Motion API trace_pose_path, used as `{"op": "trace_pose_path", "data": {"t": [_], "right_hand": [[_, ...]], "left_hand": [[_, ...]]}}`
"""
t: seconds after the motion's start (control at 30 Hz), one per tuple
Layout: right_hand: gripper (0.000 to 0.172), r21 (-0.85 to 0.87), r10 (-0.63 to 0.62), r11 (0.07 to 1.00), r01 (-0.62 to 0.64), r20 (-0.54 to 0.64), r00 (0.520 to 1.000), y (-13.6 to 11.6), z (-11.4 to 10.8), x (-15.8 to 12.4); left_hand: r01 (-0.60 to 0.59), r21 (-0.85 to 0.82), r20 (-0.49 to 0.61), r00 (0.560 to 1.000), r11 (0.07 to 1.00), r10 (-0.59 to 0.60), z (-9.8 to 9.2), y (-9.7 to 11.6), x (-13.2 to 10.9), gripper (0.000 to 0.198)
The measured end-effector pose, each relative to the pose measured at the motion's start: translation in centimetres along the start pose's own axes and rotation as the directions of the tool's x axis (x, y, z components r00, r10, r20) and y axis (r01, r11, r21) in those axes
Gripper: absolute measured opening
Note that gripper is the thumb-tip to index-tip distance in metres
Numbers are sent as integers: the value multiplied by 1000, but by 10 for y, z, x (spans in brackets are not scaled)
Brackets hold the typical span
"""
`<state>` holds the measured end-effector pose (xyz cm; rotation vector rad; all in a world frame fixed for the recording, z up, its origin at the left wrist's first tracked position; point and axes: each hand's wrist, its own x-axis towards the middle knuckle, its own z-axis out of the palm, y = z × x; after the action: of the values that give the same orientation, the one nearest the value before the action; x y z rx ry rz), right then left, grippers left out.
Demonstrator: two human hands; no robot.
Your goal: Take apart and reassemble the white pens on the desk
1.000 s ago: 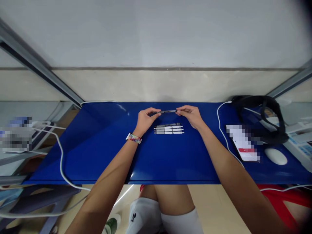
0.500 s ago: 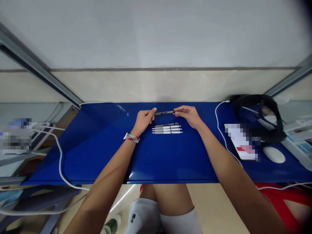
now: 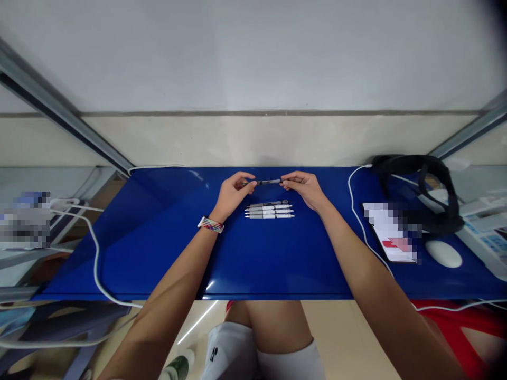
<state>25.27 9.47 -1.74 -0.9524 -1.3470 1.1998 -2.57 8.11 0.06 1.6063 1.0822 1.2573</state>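
Both of my hands hold one dark pen (image 3: 269,182) level above the blue table (image 3: 158,237). My left hand (image 3: 232,194) pinches its left end and my right hand (image 3: 304,189) pinches its right end. Just below the hands, several white and grey pens (image 3: 269,209) lie side by side in a neat row on the table. A coloured band sits on my left wrist.
A white cable (image 3: 95,253) trails off the table's left side. On the right lie another white cable (image 3: 356,211), a phone (image 3: 392,232), a white mouse (image 3: 443,253) and a black strap (image 3: 420,179). A white device (image 3: 487,232) is at the right edge. A wall stands behind.
My hands have drawn slightly closer together along the dark pen, so less of it shows between them. The row of pens lies as before.
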Motion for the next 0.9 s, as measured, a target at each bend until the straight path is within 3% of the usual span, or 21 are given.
{"op": "trace_pose_path", "data": {"t": [0.1,0.43,0.57,0.63,0.7,0.8,0.9], "right_hand": [[40,7,6,1000,-6,1,1000,-1,1,0],[37,21,-1,1000,1,1,1000,2,0,2],[38,33,16,999,-16,-4,1000,-2,2,1],[38,41,21,999,-20,-8,1000,-4,3,1],[39,41,19,999,-19,-13,1000,-4,4,1],[39,32,9,999,-8,-30,1000,-3,5,1],[39,31,4,1000,-3,-46,999,-1,5,1]], "left_hand": [[-15,-28,9,1000,999,16,-1,-1,0,34],[16,-97,-29,999,995,-19,-4,-10,5,14],[29,-79,-19,999,996,-31,-5,-13,6,32],[19,-82,-8,1000,996,-20,-5,-13,6,30],[-6,-96,8,1000,995,7,-4,-13,5,30],[-61,-62,23,998,996,63,-3,-12,3,44],[-62,2,8,998,998,62,-2,-12,2,30]]}}
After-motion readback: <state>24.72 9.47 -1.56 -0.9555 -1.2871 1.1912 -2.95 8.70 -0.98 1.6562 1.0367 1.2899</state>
